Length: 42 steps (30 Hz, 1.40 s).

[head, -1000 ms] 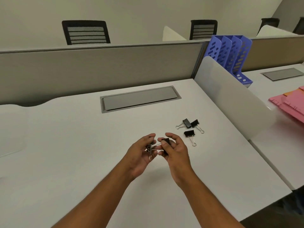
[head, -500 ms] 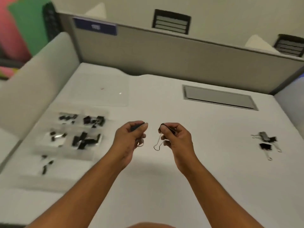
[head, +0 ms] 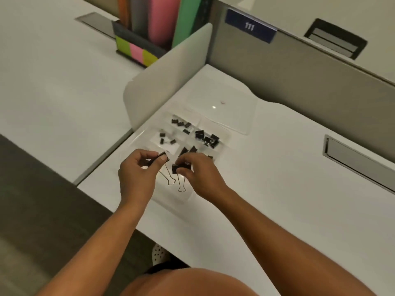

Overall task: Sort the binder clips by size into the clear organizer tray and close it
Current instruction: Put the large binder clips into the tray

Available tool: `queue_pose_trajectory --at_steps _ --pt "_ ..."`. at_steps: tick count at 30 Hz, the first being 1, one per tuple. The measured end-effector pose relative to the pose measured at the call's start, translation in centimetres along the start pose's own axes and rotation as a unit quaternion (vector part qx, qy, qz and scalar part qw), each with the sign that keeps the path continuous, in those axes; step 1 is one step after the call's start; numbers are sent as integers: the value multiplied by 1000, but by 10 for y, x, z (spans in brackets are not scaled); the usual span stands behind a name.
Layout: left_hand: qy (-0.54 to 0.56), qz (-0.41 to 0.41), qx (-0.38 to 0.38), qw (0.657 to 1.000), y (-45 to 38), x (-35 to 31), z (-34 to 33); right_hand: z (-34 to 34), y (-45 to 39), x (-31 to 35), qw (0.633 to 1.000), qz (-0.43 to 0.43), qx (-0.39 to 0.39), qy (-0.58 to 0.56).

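The clear organizer tray [head: 224, 139] lies open on the white desk, its lid [head: 235, 112] flat behind it. Several small black binder clips sit in the far left compartment [head: 180, 123], a few in the one nearer [head: 166, 140], and several medium clips [head: 207, 137] in the right one. My left hand [head: 139, 169] pinches a large black binder clip [head: 164, 159] whose wire handle hangs down. My right hand [head: 196, 174] pinches another large clip [head: 179, 168], also with a dangling handle. Both hands hover over the tray's near end.
A low white divider [head: 166, 82] stands left of the tray, and a grey partition [head: 299, 82] runs behind it. A file holder with coloured folders [head: 154, 28] sits on the neighbouring desk. A grey cable hatch [head: 359, 161] lies at the right.
My view has swung left from the loose clips to the tray. Both hands, each with a large clip, moved left over the tray's near end.
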State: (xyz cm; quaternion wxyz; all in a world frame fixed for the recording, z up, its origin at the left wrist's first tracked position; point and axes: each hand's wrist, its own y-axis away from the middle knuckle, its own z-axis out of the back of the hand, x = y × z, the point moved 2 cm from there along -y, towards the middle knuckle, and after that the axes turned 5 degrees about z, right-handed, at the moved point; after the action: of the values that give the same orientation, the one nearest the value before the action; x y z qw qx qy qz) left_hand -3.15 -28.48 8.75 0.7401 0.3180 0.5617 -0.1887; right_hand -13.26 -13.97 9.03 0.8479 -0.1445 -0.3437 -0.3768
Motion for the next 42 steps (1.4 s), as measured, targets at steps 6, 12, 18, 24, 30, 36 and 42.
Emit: queue_pose_trajectory --at_steps 6,12,18,24,30,36,42 --pt "-91 -19 -23 995 -2 14 16 -18 -4 -10 992 -1 -51 112" --pt "-205 -87 -11 975 3 11 -8 -4 14 2 990 -47 46 -128" --pt "-325 -131 1 937 -4 13 -20 -7 11 -13 997 -72 18 -24" --pt "-372 -151 25 916 -7 19 -24 -16 7 -21 998 -49 31 38" --pt "-320 -238 38 916 23 6 -60 18 45 -35 989 -82 -125 -23" --pt "-286 -350 171 875 91 3 -157 67 136 -87 958 -162 -230 -63" --pt "-287 -400 322 809 179 16 -259 124 259 -156 898 -265 -337 -98"
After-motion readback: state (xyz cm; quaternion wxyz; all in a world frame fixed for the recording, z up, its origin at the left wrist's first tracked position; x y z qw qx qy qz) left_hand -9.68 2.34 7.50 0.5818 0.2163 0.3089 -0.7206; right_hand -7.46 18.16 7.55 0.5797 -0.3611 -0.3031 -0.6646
